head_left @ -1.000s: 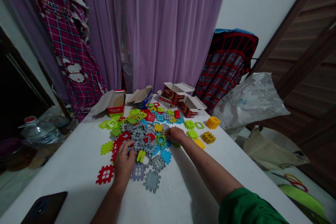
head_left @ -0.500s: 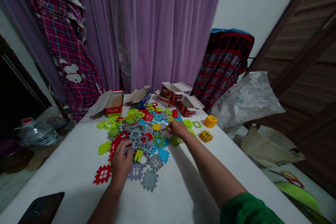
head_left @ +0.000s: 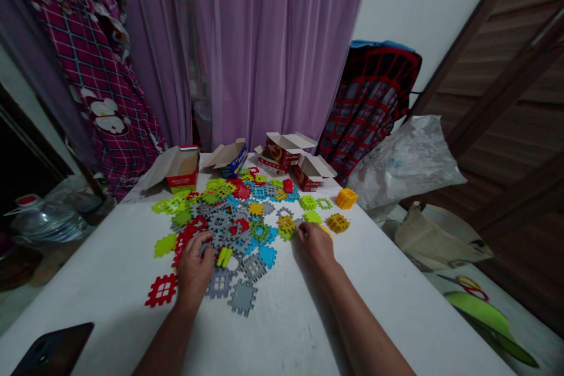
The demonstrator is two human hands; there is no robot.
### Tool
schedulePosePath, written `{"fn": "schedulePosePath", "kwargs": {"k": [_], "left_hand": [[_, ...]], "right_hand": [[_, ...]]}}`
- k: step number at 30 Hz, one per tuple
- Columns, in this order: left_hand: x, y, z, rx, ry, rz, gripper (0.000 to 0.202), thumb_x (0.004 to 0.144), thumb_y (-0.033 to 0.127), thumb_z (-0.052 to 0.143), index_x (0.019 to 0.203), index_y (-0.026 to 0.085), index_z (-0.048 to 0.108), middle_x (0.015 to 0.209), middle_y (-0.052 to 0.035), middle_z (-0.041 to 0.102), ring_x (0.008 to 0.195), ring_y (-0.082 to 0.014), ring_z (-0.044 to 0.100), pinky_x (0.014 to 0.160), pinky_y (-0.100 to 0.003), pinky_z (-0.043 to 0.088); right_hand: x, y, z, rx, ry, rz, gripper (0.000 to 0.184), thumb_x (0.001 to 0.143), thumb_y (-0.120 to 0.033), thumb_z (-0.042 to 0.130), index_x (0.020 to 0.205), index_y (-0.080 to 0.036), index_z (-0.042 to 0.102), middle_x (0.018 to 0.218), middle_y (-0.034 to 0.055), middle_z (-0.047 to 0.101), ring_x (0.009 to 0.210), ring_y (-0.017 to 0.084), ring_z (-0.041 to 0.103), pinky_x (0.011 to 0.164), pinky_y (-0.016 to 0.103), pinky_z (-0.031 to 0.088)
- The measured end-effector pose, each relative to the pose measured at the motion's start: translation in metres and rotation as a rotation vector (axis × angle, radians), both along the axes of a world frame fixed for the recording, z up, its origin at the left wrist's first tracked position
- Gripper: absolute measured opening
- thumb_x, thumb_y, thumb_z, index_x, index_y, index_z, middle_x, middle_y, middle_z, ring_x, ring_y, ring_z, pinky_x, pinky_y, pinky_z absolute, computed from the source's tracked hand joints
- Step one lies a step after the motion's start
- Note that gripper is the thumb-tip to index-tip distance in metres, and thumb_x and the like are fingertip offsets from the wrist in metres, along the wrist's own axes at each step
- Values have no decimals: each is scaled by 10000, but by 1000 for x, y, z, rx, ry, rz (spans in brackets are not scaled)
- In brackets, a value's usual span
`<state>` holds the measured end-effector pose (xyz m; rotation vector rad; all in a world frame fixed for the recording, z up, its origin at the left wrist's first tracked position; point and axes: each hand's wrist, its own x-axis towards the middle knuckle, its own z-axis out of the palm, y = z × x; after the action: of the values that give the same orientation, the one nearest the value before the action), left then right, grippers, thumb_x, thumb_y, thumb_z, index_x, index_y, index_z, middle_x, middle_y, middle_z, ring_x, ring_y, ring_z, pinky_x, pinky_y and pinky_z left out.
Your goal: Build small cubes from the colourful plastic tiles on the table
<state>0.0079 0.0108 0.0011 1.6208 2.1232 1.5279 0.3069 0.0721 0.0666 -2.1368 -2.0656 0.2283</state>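
A heap of interlocking plastic building tiles (head_left: 220, 223) in grey, red, lime, blue and yellow lies on the white table (head_left: 282, 329). At the heap's near left edge rests my left hand (head_left: 195, 265), thumb and curved fingers apart, over red and grey tiles. My right hand (head_left: 316, 245) is closed just right of the heap, low over the table. A yellow tile (head_left: 326, 231) shows past its knuckles, apparently in the hand; the fingertips are mostly hidden. Beside it lie a lime tile (head_left: 312, 217) and a yellow-and-lime pair of tiles (head_left: 286, 227).
Two yellow tile stacks (head_left: 346, 198) stand at the table's right. Along the back are an open red box (head_left: 184, 171), a blue box (head_left: 233, 161) and dark red boxes (head_left: 308, 175). A phone (head_left: 53, 349) lies front left. Scissors (head_left: 469, 288) are off the right side.
My right hand has moved right and nearer, out of the heap, and a yellow tile now shows at it. My left hand stays by the heap. The whole view has shifted slightly.
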Motion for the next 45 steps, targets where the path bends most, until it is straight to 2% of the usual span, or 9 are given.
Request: {"fn": "schedulePosePath", "kwargs": {"k": [6,15,21,29,34,37,40,43,45], "left_hand": [[0,-1,3,-22,-14,4,316,816,281,470,1013,239,714,1140,-49,712,1099,-223,649,1007,-377,498],[0,-1,4,-24,-34,-8,318,816,282,476,1022,236,714,1142,-51,707,1100,-225,646,1014,-377,497],[2,-2,6,-22,-36,0,310,818,273,476,1015,241,714,1139,-44,706,1094,-219,643,1007,-366,497],[2,-2,8,-32,-28,9,290,821,294,488,1004,250,708,1134,-36,708,1072,-212,643,959,-345,507],[1,0,10,-54,-12,3,306,827,337,471,1004,248,704,1132,-43,708,1062,-222,645,936,-355,508],[-3,1,9,-88,-6,9,330,830,373,465,1024,244,699,1154,-54,699,1077,-238,642,959,-386,495],[-8,2,8,-141,5,-20,348,832,401,480,1059,249,696,1198,-59,685,1098,-253,631,950,-396,497],[-10,3,9,-169,20,-18,343,823,411,502,1067,267,695,1208,-47,679,1096,-268,620,924,-410,505],[-8,1,13,-181,17,24,321,808,390,516,1064,296,687,1198,-11,681,1001,-259,630,867,-422,520]], "right_hand": [[-22,-11,-14,96,-109,-25,417,916,-519,563,1089,-163,696,1081,133,665,1047,255,626,765,299,454],[-25,-1,-14,131,-121,-30,358,925,-477,556,1026,-170,712,1014,109,674,991,237,639,729,286,439],[-11,-8,-20,297,2,21,347,918,-456,582,1136,-212,697,1095,87,666,1012,206,607,769,261,432],[22,-30,-21,436,87,27,353,892,-490,571,1028,-199,717,981,86,680,933,206,600,727,256,406],[77,-58,-32,439,56,-106,377,880,-535,562,954,-198,713,961,86,684,889,202,614,680,259,391],[118,-74,-35,402,7,-284,395,876,-558,550,955,-204,707,966,85,688,892,209,621,653,264,382],[141,-85,-34,292,-37,-470,379,869,-556,565,937,-210,705,989,81,695,882,212,631,616,270,367],[145,-88,-33,183,0,-458,380,898,-551,521,809,-228,701,900,54,704,788,196,633,605,273,367],[148,-86,-33,194,75,-400,404,931,-521,458,783,-237,704,866,36,705,771,183,634,632,270,392]]}}
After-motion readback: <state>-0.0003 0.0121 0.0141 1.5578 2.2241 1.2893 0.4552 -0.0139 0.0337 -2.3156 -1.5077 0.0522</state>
